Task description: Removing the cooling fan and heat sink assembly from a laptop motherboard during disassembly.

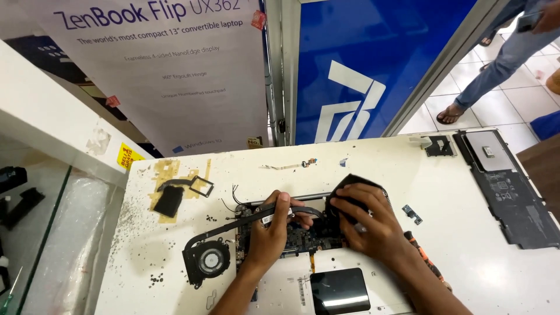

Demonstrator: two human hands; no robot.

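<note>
The left hand (269, 233) pinches a thin black metal heat pipe (256, 220) above the dark green laptop mainboard (303, 238), fingers closed on it. The right hand (366, 221) presses down with curled fingers on a black flat fan housing (350, 188) at the mainboard's right end. The pipe runs left of the mainboard to a round black cooling fan (207, 261). Below the mainboard lies a glossy black touchpad (340, 290). Far right of it rests a long black battery pack (504, 186) on the scuffed white worktable (455, 245).
</note>
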